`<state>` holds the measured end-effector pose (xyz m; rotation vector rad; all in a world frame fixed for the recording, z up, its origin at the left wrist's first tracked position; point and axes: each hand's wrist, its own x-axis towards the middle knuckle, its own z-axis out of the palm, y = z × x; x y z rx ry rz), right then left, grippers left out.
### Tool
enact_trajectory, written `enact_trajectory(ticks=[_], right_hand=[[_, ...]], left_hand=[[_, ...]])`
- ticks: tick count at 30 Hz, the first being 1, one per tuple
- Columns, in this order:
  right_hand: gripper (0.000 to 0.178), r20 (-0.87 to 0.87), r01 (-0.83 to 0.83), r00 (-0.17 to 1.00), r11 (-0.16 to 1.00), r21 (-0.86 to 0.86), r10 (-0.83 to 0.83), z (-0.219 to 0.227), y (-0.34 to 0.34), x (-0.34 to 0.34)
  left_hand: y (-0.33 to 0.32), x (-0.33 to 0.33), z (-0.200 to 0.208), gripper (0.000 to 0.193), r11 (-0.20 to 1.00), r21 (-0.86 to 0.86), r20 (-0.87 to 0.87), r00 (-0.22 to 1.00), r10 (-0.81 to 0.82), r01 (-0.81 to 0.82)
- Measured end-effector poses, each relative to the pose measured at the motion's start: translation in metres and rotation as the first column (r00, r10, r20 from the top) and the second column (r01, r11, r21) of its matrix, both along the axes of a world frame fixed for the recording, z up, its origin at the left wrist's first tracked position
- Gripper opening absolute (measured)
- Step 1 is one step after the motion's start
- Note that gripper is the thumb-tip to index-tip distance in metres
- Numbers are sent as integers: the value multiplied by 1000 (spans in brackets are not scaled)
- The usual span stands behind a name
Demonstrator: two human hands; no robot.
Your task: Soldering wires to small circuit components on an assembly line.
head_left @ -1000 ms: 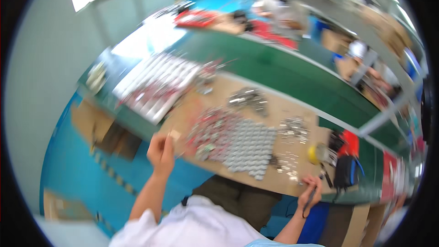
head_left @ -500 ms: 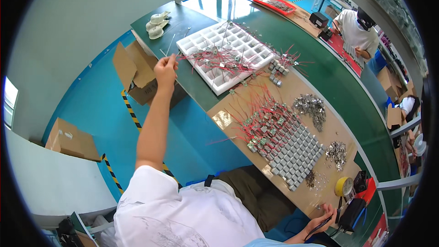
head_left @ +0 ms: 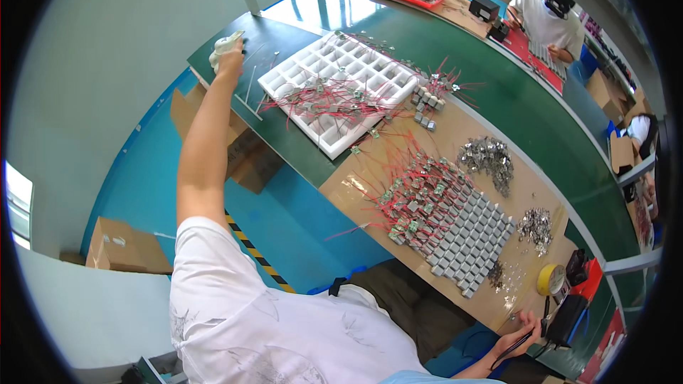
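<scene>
Compared with half a second back, the left hand [head_left: 230, 64] is further out, now right at the pale shells [head_left: 225, 45] on the far left corner of the table [head_left: 526, 121]. Can't tell if its fingers are gripping one, or how many there are. Right hand [head_left: 525, 328] still holds one thin black tool [head_left: 513, 346]. Also: one white tray [head_left: 329, 144], one yellow tape roll [head_left: 551, 279], two metal-bit piles [head_left: 488, 160], loads of grey blocks [head_left: 473, 235].

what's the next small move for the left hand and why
Probably a gentle lift of an off-white piece: the left hand is at it, arm outstretched over the green tabletop, while the right hand holds a slim black tool. The left grip's closure is unclear.
</scene>
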<state>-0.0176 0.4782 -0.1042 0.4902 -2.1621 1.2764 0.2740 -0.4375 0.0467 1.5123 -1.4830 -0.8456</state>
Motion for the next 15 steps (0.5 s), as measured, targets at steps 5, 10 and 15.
enact_trajectory(ticks=[5, 10, 15], right_hand=[[29, 327, 125, 944, 877, -465, 38, -6, -3, 2], [19, -80, 78, 994, 991, 107, -70, 15, -7, 7], [18, -115, 23, 993, 1000, 16, -21, 29, -27, 7]], left_hand=[[72, 7, -37, 29, 872, -448, 272, 959, -78, 197], [216, 2, -46, 27, 849, -528, -342, 909, -238, 23], [363, -20, -48, 17, 765, -643, -416, 835, -360, 10]])
